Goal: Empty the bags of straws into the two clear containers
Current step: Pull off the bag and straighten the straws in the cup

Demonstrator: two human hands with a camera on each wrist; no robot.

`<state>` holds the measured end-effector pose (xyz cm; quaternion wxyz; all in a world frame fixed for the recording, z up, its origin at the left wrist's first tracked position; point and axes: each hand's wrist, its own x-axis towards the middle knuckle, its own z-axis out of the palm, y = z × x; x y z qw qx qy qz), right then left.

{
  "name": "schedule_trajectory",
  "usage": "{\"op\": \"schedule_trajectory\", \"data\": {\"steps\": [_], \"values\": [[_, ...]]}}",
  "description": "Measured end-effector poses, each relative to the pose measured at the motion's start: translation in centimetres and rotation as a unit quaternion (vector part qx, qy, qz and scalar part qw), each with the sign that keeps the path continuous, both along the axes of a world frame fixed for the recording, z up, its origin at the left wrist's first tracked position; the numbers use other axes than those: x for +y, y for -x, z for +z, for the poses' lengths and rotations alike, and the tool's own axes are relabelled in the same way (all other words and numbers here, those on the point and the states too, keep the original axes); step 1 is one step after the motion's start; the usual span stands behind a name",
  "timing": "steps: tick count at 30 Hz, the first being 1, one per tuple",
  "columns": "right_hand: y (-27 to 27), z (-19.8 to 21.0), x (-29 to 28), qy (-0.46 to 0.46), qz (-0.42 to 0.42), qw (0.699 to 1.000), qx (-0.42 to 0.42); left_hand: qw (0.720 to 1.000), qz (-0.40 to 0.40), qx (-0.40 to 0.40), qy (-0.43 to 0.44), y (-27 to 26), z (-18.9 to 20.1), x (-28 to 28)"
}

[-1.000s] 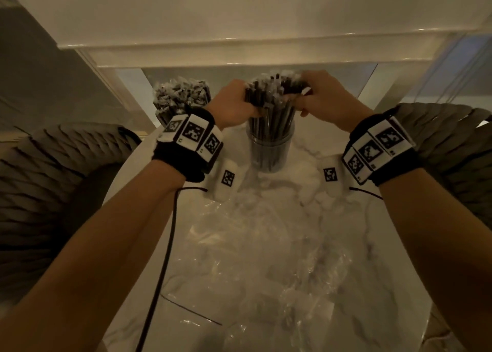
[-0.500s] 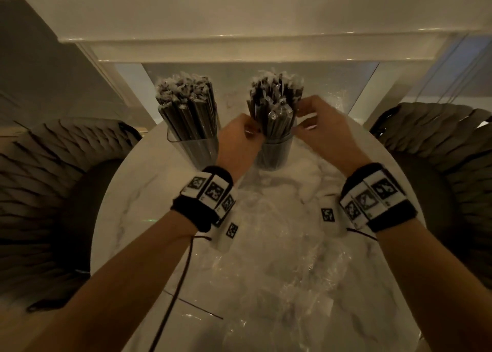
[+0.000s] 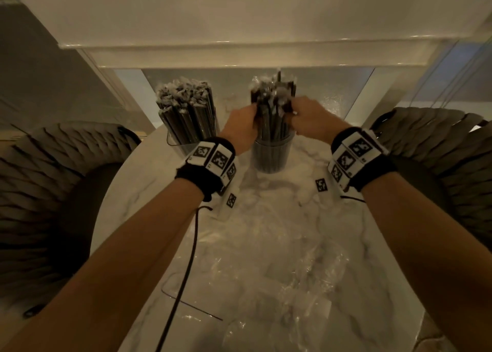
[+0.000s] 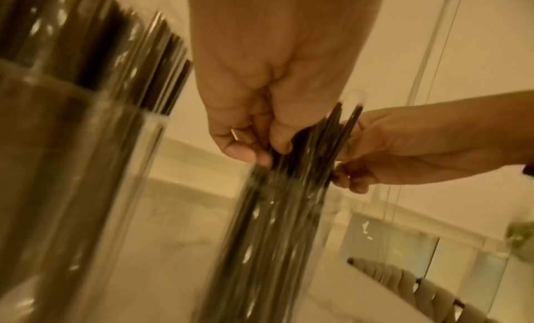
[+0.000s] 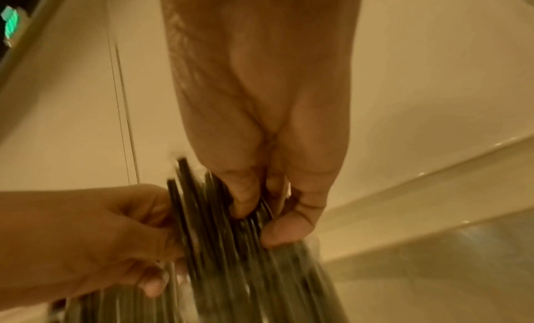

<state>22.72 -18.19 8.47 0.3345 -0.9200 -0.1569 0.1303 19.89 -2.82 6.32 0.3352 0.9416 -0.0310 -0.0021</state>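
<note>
Two clear containers stand at the far side of the marble table. The left container is packed with dark wrapped straws. A second bundle of straws stands upright in the right container. My left hand grips that bundle from the left and my right hand grips it from the right, both above the rim. In the left wrist view my left hand curls round the straws. The right wrist view shows my right hand pinching the same straws.
Crumpled empty clear plastic bags lie across the near half of the table. Woven chairs stand at the left and right. A black cable hangs from my left wrist. A white ledge runs behind the containers.
Both hands dropped from the straw tops, opened beside the right bundle half a second ago, and now close round it higher up. The camera has come closer.
</note>
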Motion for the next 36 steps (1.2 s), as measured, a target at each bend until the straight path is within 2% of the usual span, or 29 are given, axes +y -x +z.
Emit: {"op": "schedule_trajectory", "data": {"steps": [3, 6, 8, 11, 13, 17, 22, 25, 28, 32, 36], "values": [[0.5, -1.7, -0.5, -0.008, -0.026, 0.999, -0.025, 0.998, 0.039, -0.024, 0.051, 1.0, -1.3, 0.4], [1.4, -2.4, -1.7, -0.142, -0.115, 0.983, -0.028, 0.975, 0.124, -0.089, 0.16, 2.5, -2.0, 0.8], [2.3, -2.5, -2.3, -0.198, -0.168, 0.964, -0.065, 0.971, 0.126, -0.112, 0.168, 3.6, -2.4, 0.5], [4.0, -2.4, -1.4, -0.177, -0.127, 0.968, -0.123, 0.985, 0.073, -0.087, 0.131, 3.9, -2.9, -0.5], [4.3, -2.7, 0.1, -0.154, -0.101, 0.974, -0.128, 0.989, 0.051, -0.093, 0.102, 3.3, -2.9, -1.1], [3.2, -3.1, 1.6, -0.15, -0.121, 0.973, -0.13, 0.989, 0.055, -0.103, 0.09, 2.1, -2.1, -1.6], [1.3, -0.3, 1.0, -0.111, -0.081, 0.979, -0.149, 0.99, 0.019, -0.128, 0.047, 1.0, 0.3, -0.6], [0.3, 0.9, 0.6, -0.088, -0.064, 0.984, -0.144, 0.995, 0.012, -0.094, 0.036, 0.0, 0.7, -0.1], [0.9, -0.5, 0.9, -0.044, -0.053, 0.993, -0.096, 1.0, -0.001, -0.028, 0.008, 0.4, -0.6, -0.3], [2.3, -2.2, 0.3, -0.027, -0.08, 0.989, -0.121, 0.997, 0.032, -0.051, 0.048, 1.4, -1.4, -0.4], [3.0, -2.7, -0.8, -0.125, -0.128, 0.98, -0.092, 0.977, 0.093, -0.136, 0.135, 2.7, -1.7, -0.4]]}}
